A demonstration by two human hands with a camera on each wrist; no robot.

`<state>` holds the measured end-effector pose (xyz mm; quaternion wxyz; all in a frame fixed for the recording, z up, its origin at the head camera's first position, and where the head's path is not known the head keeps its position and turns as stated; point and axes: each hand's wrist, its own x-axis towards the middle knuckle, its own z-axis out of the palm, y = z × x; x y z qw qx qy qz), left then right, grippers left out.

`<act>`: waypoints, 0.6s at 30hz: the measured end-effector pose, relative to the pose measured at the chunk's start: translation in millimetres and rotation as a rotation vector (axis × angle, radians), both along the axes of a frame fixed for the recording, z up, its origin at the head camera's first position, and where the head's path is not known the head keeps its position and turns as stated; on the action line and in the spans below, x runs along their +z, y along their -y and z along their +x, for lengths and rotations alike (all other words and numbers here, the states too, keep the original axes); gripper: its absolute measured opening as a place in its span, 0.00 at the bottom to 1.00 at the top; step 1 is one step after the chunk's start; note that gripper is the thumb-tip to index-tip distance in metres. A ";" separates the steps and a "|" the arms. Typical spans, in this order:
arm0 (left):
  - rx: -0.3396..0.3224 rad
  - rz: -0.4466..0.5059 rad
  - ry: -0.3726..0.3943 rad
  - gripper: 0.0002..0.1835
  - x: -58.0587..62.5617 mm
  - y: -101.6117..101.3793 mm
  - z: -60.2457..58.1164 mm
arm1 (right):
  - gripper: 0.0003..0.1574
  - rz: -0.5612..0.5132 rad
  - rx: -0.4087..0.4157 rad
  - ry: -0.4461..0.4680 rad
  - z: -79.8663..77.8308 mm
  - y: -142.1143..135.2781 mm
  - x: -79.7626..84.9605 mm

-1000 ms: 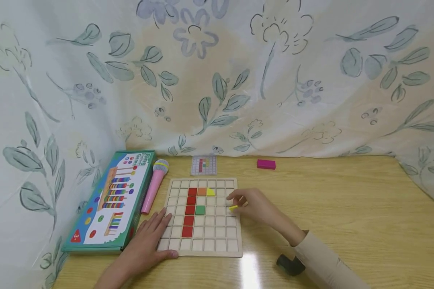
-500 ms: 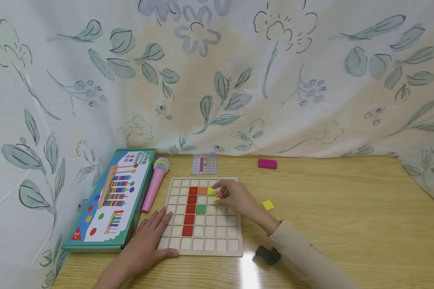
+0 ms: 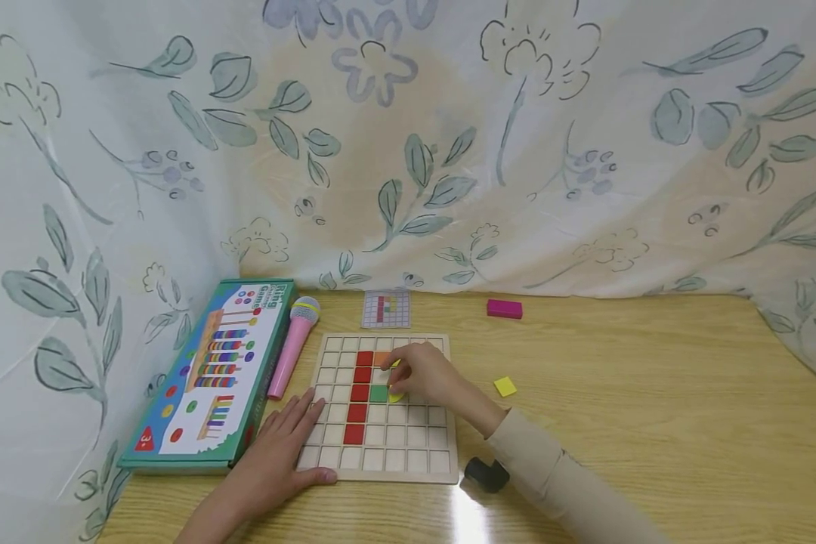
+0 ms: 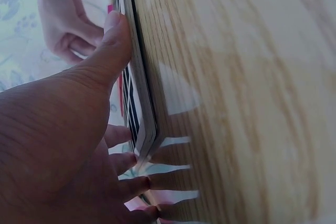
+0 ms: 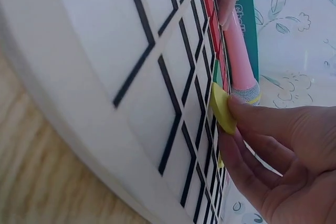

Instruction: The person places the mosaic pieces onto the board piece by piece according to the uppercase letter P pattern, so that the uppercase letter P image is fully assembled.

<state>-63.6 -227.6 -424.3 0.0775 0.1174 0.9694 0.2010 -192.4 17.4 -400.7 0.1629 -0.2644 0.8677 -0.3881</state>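
Observation:
A wooden grid board [image 3: 415,457] lies on the table, holding a column of red square tiles [image 3: 357,413], a green square [image 3: 378,394] and an orange tile [image 3: 383,358]. My right hand [image 3: 425,374] is over the board and pinches a yellow tile [image 5: 222,109] between thumb and fingers, close beside the green square. Behind those fingers, another yellow tile on the board is mostly hidden. My left hand [image 3: 275,461] rests with spread fingers on the board's left edge, its thumb [image 4: 116,40] at the near edge.
A small pattern card [image 3: 386,310] lies behind the board, with a magenta block [image 3: 504,308] to its right. One yellow square [image 3: 505,386] is on the table at right. A pink microphone [image 3: 292,355] and a green game box [image 3: 207,378] stand left; a black object [image 3: 486,475] sits near my right sleeve.
My right hand has moved left from the board's right edge to the green square, carrying the yellow tile. The yellow square on the table has come into view. My left hand stays put.

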 end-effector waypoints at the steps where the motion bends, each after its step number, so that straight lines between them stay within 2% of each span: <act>1: 0.000 0.000 0.002 0.57 -0.1 -0.1 -0.2 | 0.17 0.009 -0.006 -0.002 0.2 0.8 -0.7; 7: -0.001 -0.001 0.003 0.56 -0.3 -0.3 -0.5 | 0.16 0.027 -0.015 -0.033 1.3 2.0 -3.8; 18: 0.003 -0.004 0.000 0.57 -1.7 -0.1 -0.7 | 0.14 -0.007 0.008 -0.092 3.4 -1.0 -6.2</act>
